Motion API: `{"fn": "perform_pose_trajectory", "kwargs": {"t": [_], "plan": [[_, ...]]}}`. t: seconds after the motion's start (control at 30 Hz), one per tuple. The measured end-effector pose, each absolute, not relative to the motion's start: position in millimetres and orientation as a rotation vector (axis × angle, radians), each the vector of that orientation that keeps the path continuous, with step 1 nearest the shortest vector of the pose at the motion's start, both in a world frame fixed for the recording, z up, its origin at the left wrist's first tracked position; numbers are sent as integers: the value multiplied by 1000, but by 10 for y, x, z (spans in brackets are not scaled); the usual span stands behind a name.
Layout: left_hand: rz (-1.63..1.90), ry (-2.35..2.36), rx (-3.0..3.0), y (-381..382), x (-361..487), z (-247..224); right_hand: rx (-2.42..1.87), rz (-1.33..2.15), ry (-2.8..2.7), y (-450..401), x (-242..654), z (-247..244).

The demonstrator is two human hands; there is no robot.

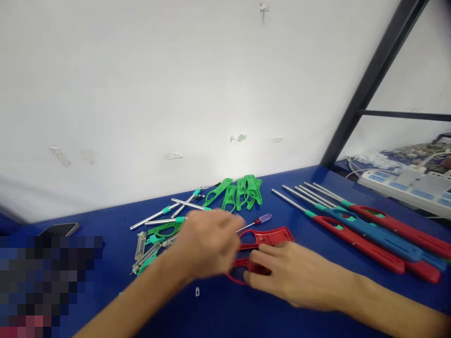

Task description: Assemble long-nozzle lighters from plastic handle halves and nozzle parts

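Observation:
My right hand point(289, 277) has its fingers curled over a red lighter handle shell point(239, 270) on the blue table, near its finger loop. Just behind it lies another red handle shell point(269, 237), open side up. My left hand point(211, 241) is smeared by motion above the table, left of the red shells. Its fingers look curled together, and whatever they may hold is hidden. A screwdriver point(262, 218) with a purple handle lies behind the hands. In front of my left hand is a tiny white part point(197, 291).
Finished-looking lighters with red handles point(359, 239) and blue handles point(377, 237) lie at right. Green handle shells point(250, 190) are grouped near the wall. Metal lighter tubes point(155, 218) and a clear part point(140, 245) lie at left, beyond them a phone point(59, 229). A power strip point(405, 188) is far right.

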State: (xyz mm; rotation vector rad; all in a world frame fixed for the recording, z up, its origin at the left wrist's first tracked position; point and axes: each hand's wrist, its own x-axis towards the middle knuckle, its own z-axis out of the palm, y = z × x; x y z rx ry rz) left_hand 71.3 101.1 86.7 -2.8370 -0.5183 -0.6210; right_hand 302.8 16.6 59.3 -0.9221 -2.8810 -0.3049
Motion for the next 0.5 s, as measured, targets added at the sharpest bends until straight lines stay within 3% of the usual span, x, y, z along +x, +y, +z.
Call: {"fn": "perform_pose_trajectory", "kwargs": {"t": [0.17, 0.5], "plan": [[-425, -1065, -2616, 1421, 38, 990, -802, -124, -2862, 153, 2982, 542], [-429, -1094, -2751, 1635, -216, 808, -876, 95, -2728, 85, 3044, 444]]}}
